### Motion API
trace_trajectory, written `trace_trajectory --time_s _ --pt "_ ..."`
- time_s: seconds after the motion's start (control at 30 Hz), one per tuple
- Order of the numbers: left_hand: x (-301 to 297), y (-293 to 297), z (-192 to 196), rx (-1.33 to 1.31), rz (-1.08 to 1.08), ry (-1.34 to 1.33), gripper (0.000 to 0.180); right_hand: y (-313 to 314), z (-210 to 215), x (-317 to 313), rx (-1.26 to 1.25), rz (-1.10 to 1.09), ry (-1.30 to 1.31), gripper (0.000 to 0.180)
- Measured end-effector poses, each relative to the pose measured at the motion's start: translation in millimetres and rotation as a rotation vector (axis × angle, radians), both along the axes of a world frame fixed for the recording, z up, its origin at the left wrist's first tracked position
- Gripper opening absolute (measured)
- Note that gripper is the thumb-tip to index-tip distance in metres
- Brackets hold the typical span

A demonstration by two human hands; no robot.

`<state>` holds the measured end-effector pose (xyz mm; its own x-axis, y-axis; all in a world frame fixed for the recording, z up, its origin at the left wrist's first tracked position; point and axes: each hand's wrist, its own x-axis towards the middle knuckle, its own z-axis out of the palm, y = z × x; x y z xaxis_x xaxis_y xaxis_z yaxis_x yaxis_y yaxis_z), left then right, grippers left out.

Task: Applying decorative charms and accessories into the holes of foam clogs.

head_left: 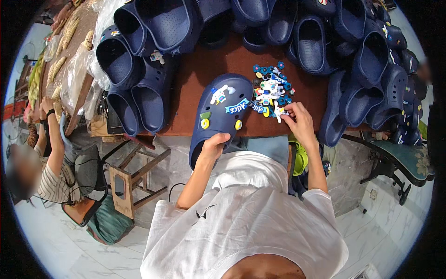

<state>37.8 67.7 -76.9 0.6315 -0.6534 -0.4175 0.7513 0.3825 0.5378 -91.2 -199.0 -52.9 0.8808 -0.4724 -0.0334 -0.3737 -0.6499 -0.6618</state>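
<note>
A navy clog [217, 120] rests tilted over the table's near edge, toe pointing away. My left hand [213, 149] is closed on its near end, thumb on top and the other fingers hidden underneath. Fixed on the clog's upper are a white character charm [219, 95], a blue lettered banner charm [237, 106] and yellow round charms [205, 123]. Right of the toe lies a pile of small shoe charms [270, 87] in white, teal and blue. At the pile's near edge, my right hand [301, 123] pinches a small white character charm [279, 112] between thumb and fingers.
Navy clogs [312, 44] crowd the brown table [195, 65] at left, back and right. A wooden stool [139, 174] stands at lower left. Farther left, another person [55, 162] works beside corn cobs [56, 69]. A green clog [299, 158] sits below the table edge.
</note>
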Motion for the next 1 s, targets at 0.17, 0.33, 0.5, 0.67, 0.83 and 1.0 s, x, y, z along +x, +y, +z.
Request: trace_trajectory --time_s 0.17,0.33,0.5,0.67,0.83,1.0 --pt "0 1 0 0.036 -0.011 -0.015 0.053 -7 3 4 -0.234 0.066 0.011 0.012" --pt "0 0 1 0.026 -0.003 -0.040 0.055 20 29 32 0.028 -0.030 -0.188 0.010" --pt "0 0 -5 -0.006 -0.004 -0.042 0.055 50 22 75 0.411 0.025 -0.294 0.013" --pt "1 2 -17 0.060 -0.063 -0.010 0.063 61 11 98 0.398 0.057 -0.307 0.014" --pt "0 0 -3 0.080 -0.062 -0.025 0.061 65 13 100 0.344 0.041 -0.297 0.013" --pt "-1 1 -3 0.105 -0.093 -0.043 0.060 62 14 102 0.314 0.026 -0.327 0.021"
